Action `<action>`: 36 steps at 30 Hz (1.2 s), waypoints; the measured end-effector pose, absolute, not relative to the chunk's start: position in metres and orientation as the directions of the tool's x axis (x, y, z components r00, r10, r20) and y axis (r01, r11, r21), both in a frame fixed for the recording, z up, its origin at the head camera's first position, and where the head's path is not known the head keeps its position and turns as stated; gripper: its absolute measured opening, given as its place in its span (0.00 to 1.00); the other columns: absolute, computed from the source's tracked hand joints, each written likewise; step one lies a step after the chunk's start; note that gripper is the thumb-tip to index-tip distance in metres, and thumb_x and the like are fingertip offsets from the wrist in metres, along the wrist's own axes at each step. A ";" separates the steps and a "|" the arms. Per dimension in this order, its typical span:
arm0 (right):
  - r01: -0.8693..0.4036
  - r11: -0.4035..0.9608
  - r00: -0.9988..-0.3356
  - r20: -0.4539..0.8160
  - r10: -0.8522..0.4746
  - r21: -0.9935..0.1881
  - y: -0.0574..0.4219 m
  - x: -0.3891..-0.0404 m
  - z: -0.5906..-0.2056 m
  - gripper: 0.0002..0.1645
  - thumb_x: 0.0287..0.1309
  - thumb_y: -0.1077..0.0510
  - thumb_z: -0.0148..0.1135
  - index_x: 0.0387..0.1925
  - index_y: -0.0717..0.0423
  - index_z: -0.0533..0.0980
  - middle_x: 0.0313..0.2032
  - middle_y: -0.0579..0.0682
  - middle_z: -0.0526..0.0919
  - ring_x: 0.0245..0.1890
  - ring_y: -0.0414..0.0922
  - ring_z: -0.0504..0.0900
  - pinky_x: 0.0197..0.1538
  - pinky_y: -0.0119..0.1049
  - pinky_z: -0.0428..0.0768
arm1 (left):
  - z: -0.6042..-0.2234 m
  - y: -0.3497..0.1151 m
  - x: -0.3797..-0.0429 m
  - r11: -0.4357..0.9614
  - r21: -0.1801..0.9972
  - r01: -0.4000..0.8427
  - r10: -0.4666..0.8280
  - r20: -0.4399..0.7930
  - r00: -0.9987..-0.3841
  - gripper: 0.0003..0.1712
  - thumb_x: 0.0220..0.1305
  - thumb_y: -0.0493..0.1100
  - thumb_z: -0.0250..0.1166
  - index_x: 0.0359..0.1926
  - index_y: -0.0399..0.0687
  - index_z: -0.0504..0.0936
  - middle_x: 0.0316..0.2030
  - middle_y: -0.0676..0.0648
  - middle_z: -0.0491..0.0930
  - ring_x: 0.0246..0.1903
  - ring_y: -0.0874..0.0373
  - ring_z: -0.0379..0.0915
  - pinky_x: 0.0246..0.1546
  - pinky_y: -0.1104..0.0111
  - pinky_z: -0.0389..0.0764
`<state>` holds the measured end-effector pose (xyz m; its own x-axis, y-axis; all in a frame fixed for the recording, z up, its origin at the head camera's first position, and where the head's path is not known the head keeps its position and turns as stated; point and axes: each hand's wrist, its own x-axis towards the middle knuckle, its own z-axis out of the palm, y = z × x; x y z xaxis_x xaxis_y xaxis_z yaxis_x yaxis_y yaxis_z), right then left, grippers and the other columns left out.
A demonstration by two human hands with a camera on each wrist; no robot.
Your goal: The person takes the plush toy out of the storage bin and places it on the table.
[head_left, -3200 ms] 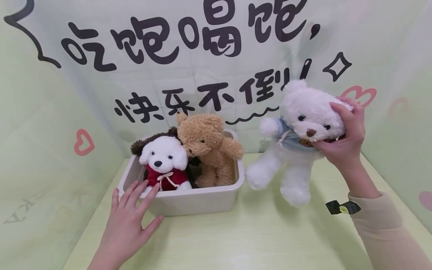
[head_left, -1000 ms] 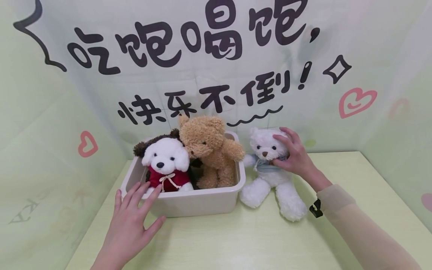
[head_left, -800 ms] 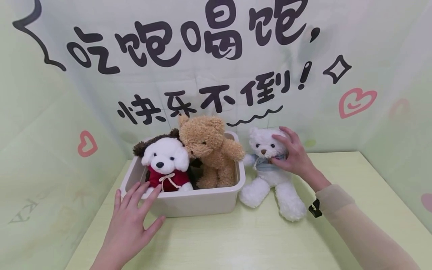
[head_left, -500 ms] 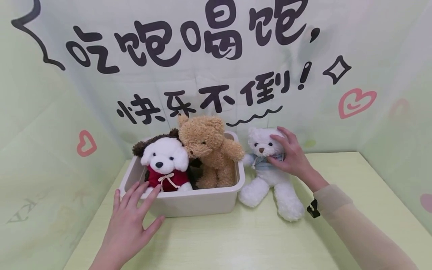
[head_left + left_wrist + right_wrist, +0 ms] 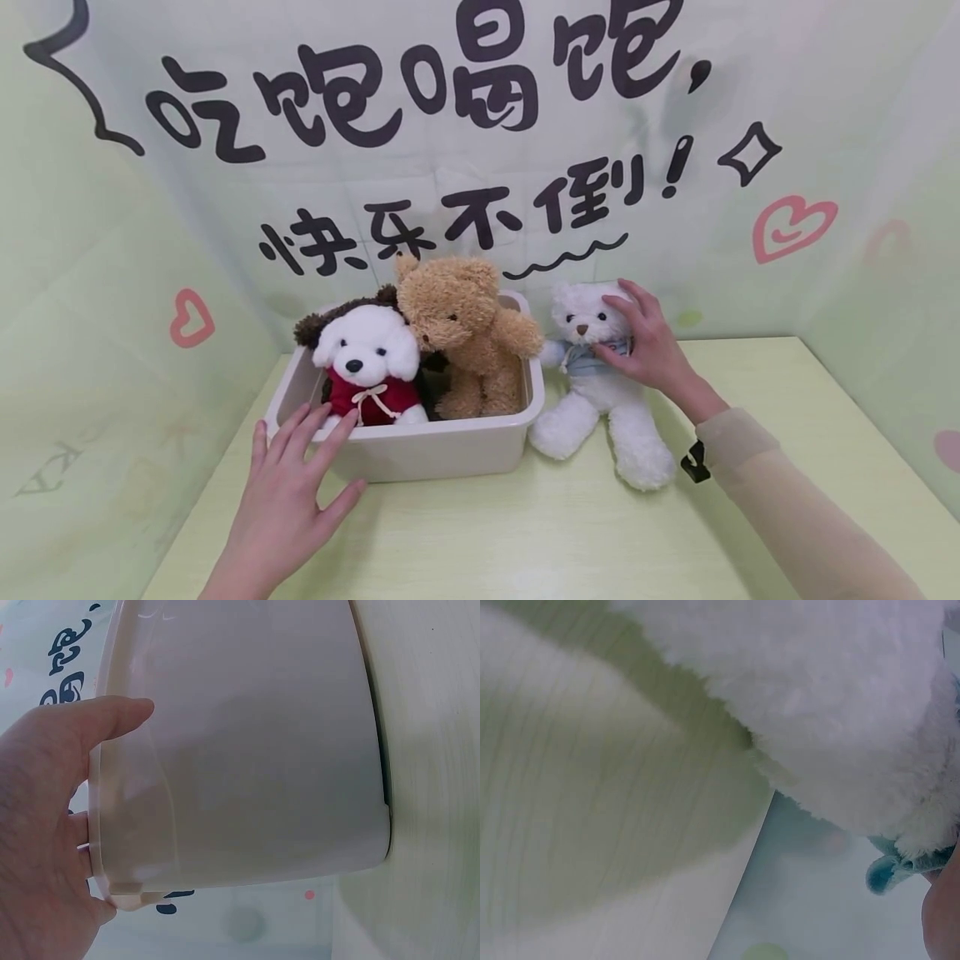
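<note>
In the head view, my right hand (image 5: 654, 348) grips a white teddy bear (image 5: 600, 392) in a blue hoodie around its head and neck, thumb at the front. The bear sits on the table, against the bin's right side. My left hand (image 5: 288, 492) rests with spread, fairly straight fingers over the front-left rim of a whitish plastic bin (image 5: 450, 446); its thumb lies outside the front wall. Inside the bin sit a white plush dog (image 5: 367, 350) in a red hoodie, a tan teddy bear (image 5: 457, 325) and a dark brown plush (image 5: 311, 327), mostly hidden.
The pale wooden table (image 5: 570, 542) stretches in front of the bin and to the right. Behind it hangs a light cloth backdrop (image 5: 480, 158) with black lettering; similar cloth closes off both sides.
My right hand has lowered the white bear from mid-air on the right onto the table beside the bin. Over the last second it shifted slightly left. My left hand stayed on the rim.
</note>
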<state>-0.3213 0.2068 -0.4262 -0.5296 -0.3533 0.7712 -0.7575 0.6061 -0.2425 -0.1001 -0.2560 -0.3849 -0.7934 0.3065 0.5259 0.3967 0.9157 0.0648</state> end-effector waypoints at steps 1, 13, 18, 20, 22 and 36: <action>-0.757 0.606 -0.531 0.771 -0.352 -0.244 0.207 -0.321 -0.426 0.42 0.41 0.42 0.67 0.58 0.56 0.69 0.66 0.60 0.60 0.62 0.60 0.61 0.58 0.57 0.66 | -0.385 -0.256 -0.100 0.915 0.064 0.398 0.307 0.527 -0.793 0.43 0.50 0.59 0.66 0.68 0.59 0.65 0.62 0.37 0.64 0.64 0.37 0.53 0.62 0.37 0.37; -0.780 0.583 -0.498 0.789 -0.360 -0.226 0.208 -0.319 -0.429 0.41 0.41 0.46 0.66 0.59 0.59 0.69 0.64 0.64 0.62 0.61 0.62 0.63 0.54 0.58 0.67 | -0.385 -0.256 -0.101 0.916 0.061 0.396 0.307 0.527 -0.792 0.44 0.49 0.59 0.66 0.68 0.59 0.65 0.63 0.38 0.64 0.64 0.38 0.52 0.62 0.37 0.37; -0.779 0.582 -0.506 0.783 -0.361 -0.235 0.209 -0.317 -0.429 0.41 0.43 0.46 0.64 0.59 0.59 0.69 0.64 0.64 0.62 0.61 0.62 0.63 0.53 0.59 0.68 | -0.385 -0.256 -0.100 0.915 0.065 0.398 0.306 0.530 -0.791 0.44 0.48 0.58 0.67 0.68 0.59 0.66 0.62 0.38 0.64 0.64 0.37 0.53 0.62 0.37 0.37; -0.777 0.583 -0.510 0.781 -0.360 -0.239 0.209 -0.317 -0.428 0.41 0.44 0.45 0.64 0.59 0.59 0.69 0.64 0.63 0.63 0.62 0.62 0.63 0.53 0.59 0.68 | -0.385 -0.256 -0.100 0.915 0.066 0.399 0.306 0.530 -0.790 0.44 0.48 0.57 0.67 0.68 0.59 0.66 0.62 0.38 0.64 0.64 0.37 0.53 0.62 0.37 0.37; -0.775 0.585 -0.514 0.778 -0.362 -0.240 0.209 -0.317 -0.428 0.41 0.44 0.45 0.63 0.60 0.59 0.69 0.64 0.63 0.63 0.62 0.61 0.63 0.54 0.58 0.68 | -0.385 -0.256 -0.100 0.915 0.066 0.399 0.306 0.531 -0.790 0.44 0.47 0.57 0.67 0.68 0.59 0.66 0.62 0.38 0.64 0.64 0.37 0.53 0.62 0.37 0.37; -0.796 0.556 -0.487 0.798 -0.354 -0.239 0.211 -0.318 -0.414 0.39 0.45 0.50 0.63 0.60 0.60 0.69 0.62 0.63 0.64 0.62 0.57 0.64 0.59 0.50 0.66 | -0.385 -0.257 -0.100 0.913 0.065 0.402 0.311 0.527 -0.791 0.44 0.48 0.57 0.67 0.68 0.60 0.66 0.63 0.38 0.64 0.64 0.38 0.53 0.62 0.36 0.38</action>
<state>-0.3178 0.2112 -0.4139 -0.4869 -0.3544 0.7983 -0.7963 0.5557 -0.2390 -0.1003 -0.2568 -0.3849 -0.7912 0.3107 0.5268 0.4021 0.9133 0.0652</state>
